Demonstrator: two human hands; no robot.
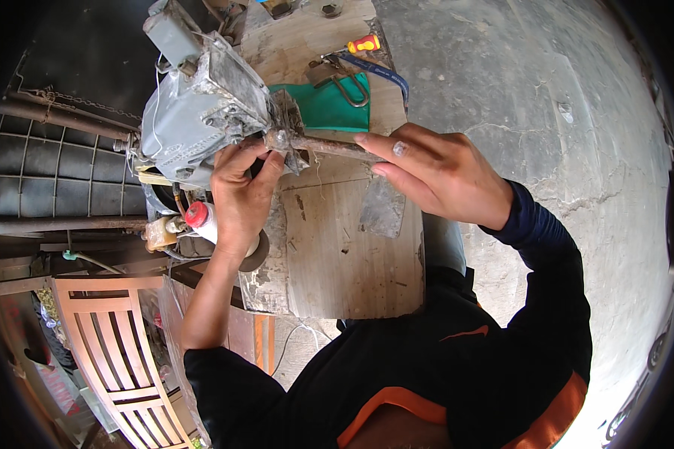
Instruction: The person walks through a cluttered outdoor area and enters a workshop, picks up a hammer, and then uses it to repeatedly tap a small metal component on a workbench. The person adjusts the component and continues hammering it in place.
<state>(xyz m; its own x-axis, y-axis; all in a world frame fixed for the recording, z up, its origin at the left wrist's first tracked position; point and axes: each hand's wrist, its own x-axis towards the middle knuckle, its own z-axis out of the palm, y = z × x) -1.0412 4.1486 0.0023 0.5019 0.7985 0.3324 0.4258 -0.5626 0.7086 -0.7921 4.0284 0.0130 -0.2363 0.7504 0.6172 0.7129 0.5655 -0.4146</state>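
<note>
A large grey metal casting (183, 127), worn and dirty, stands at the far left of the wooden bench (344, 262). From its right side a rusty brown rod (335, 147) sticks out to the right. My right hand (445, 168) pinches the rod's outer end between thumb and fingers. My left hand (243, 187) is at the casting's lower right corner, its thumb and fingers closed near the rod's inner end. Whatever sits between those left fingertips is hidden. A flat grey metal plate (382, 206) lies on the bench below the rod.
Behind the rod lie a green cloth (326, 108), a U-shaped metal piece (352, 91), a red-and-yellow handle (364, 44) and a blue strap-like piece (378, 69). A red-capped bottle (197, 215) stands by my left wrist. Wire mesh (60, 172) and slatted wooden furniture (116, 344) are at left.
</note>
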